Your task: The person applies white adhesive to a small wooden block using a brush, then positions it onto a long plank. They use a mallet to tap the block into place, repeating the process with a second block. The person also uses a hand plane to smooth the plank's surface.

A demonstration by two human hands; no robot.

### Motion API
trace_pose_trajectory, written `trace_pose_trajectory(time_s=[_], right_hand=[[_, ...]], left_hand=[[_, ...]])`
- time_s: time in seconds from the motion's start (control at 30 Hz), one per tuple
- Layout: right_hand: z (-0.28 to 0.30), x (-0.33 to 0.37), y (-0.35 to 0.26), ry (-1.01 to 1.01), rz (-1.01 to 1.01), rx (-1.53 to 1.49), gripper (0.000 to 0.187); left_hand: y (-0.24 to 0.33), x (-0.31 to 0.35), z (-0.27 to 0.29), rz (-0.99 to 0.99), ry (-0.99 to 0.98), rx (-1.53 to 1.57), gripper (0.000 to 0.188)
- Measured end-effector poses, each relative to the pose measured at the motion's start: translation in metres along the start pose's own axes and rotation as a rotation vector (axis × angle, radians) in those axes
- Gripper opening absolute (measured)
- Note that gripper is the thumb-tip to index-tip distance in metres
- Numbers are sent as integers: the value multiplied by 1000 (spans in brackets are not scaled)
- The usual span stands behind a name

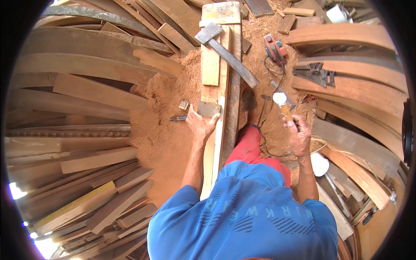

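My left hand (200, 126) grips a small flat grey-brown block (209, 108) against a narrow pale board (220, 117) on the long wooden beam (235, 56). Its thumb and fingers lie on either side of the block's near edge. My right hand (299, 136) is closed round the wooden handle of a tool (286, 112), held up right of the beam. The tool's far end is a bright white round shape, too washed out to make out. Farther along the beam lies a hammer (229, 58) with a grey head and long handle, across a short board (211, 65).
Sawdust (162, 99) covers the floor. A red power tool (276, 50) with a cord lies at the far right. A dark metal tool (316, 73) rests on curved timbers (355, 86). Stacked planks (86, 91) fill the left. A small wood offcut (183, 104) lies beside my left hand.
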State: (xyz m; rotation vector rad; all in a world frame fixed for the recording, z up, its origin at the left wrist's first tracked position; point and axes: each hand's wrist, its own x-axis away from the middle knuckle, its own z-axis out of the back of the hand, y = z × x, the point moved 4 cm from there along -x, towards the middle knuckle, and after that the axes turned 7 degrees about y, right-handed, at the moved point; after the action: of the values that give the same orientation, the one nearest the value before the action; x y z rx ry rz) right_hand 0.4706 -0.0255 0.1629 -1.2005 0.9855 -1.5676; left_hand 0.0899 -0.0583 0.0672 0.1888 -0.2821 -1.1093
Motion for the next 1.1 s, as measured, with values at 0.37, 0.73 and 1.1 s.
trace_pose_trajectory(time_s=[0.37, 0.73, 1.1], right_hand=[[-103, -57, -20, -84, -11, 182, 15], [-165, -81, 10, -220, 4, 206, 16], [-178, -82, -27, -414, 72, 355, 15]], left_hand=[[-6, 18, -34, -42, 159, 235, 128], [-16, 22, -36, 49, 116, 481, 124], [-10, 9, -20, 70, 128, 385, 120]])
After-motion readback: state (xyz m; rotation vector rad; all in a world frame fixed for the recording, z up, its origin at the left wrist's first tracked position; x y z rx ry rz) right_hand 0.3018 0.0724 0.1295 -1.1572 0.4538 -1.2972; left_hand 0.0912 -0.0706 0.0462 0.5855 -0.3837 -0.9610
